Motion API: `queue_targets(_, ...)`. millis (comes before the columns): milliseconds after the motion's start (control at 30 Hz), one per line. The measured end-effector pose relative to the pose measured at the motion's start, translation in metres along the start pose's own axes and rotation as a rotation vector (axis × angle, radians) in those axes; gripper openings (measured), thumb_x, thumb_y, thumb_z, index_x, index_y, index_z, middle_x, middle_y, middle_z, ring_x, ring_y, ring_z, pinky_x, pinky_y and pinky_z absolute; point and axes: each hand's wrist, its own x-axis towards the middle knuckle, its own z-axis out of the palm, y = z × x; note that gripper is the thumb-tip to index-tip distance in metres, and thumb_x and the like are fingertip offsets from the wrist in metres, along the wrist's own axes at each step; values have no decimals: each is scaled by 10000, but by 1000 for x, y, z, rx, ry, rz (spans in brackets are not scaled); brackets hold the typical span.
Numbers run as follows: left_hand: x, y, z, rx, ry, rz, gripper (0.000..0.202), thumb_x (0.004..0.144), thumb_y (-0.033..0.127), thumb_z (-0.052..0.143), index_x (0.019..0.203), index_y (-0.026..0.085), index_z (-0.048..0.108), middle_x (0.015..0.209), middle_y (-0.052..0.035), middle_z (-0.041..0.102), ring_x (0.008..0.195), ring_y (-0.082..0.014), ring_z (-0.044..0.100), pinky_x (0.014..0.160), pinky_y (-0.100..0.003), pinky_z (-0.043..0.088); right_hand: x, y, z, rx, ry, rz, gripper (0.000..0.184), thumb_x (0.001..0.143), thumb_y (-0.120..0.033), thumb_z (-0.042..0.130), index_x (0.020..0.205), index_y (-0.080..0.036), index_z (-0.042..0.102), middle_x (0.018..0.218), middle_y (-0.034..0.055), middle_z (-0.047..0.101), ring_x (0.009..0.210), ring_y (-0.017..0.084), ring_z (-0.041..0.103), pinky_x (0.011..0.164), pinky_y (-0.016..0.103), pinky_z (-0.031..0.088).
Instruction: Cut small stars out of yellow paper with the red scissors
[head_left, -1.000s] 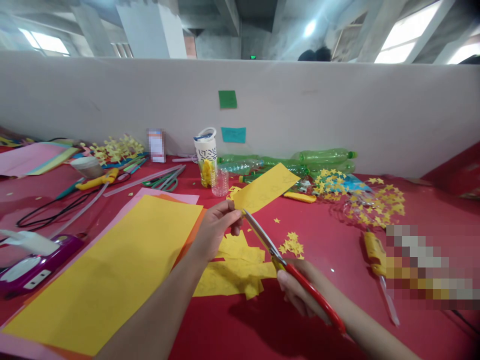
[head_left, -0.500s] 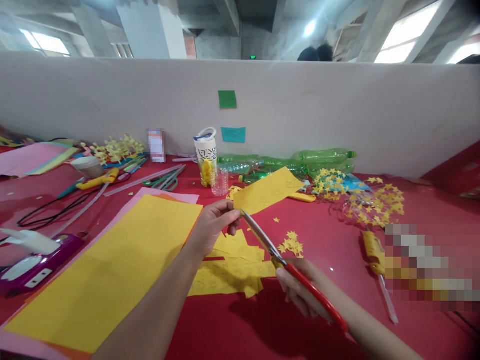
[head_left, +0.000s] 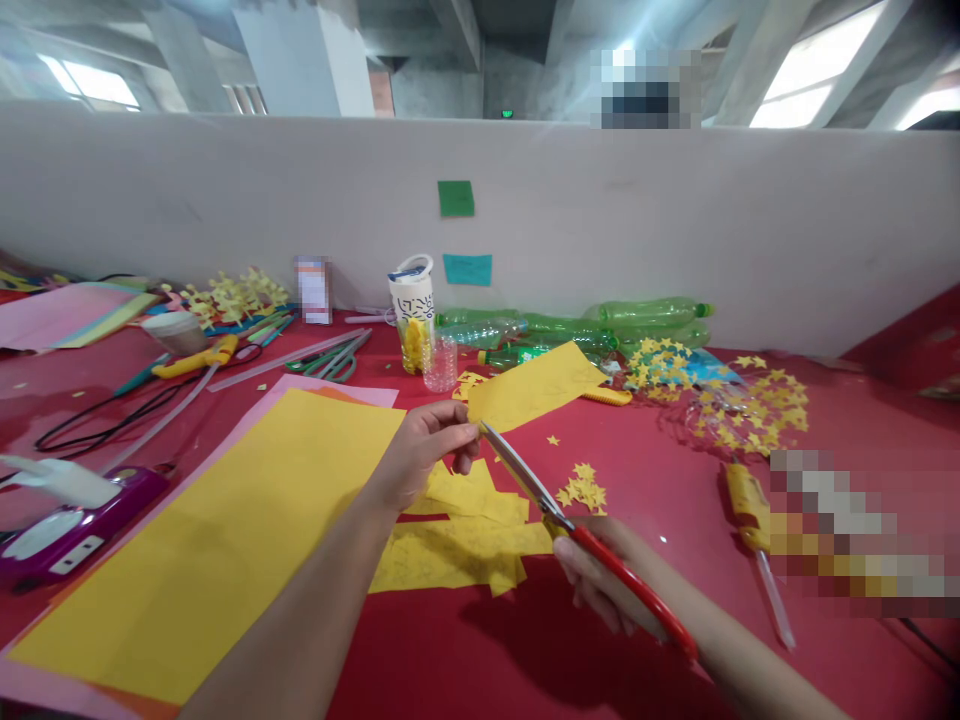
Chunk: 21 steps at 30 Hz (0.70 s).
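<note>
My left hand (head_left: 431, 450) pinches the near left corner of a strip of yellow paper (head_left: 540, 385), which is raised above the table and slants up to the right. Red-handled scissors (head_left: 544, 495) are gripped in my right hand (head_left: 607, 580), their blade tips at the paper's lower left corner, close to my left fingertips. Faint pencil lines mark the strip. Below my hands lie more yellow paper pieces (head_left: 457, 550). A small heap of cut yellow paper stars (head_left: 583, 488) sits to the right of the blades.
Large yellow sheets (head_left: 217, 530) over pink and orange ones cover the left side, beside a purple power strip (head_left: 90, 530). Green plastic bottles (head_left: 652, 312) and a white patterned cup (head_left: 412, 300) stand along the partition. At right are star-covered wires (head_left: 757, 400) and a yellow glue gun (head_left: 746, 505).
The yellow strip's far end has dipped slightly and its surface is turned a little differently. Both hands and the scissors stay almost in place.
</note>
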Motion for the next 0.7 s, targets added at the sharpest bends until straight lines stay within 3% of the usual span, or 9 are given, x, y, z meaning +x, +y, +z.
queue_targets(233, 0, 1, 0, 4, 21, -28, 139, 753, 241, 636, 658, 156, 581, 564, 19, 580, 439, -74, 513, 463, -207, 404, 2, -1, 0, -22, 12, 20, 513, 802, -676, 456, 595, -208, 435, 315, -99, 369, 263, 56, 309, 350, 187, 292)
queue_targets(400, 1, 0, -3, 27, 12, -30, 137, 756, 239, 639, 662, 155, 587, 558, 23, 579, 432, -64, 502, 451, -191, 396, 3, 2, 0, 6, 0, -3, 501, 811, -669, 449, 607, -212, 431, 294, -115, 349, 270, 64, 341, 464, 237, 441)
queue_targets(700, 1, 0, -5, 20, 4, -36, 150, 750, 240, 639, 644, 159, 571, 542, 24, 571, 429, -66, 500, 433, -183, 376, 1, -2, 0, -36, 16, 49, 478, 807, -634, 497, 588, -215, 420, 289, -111, 345, 265, 67, 331, 428, 222, 404)
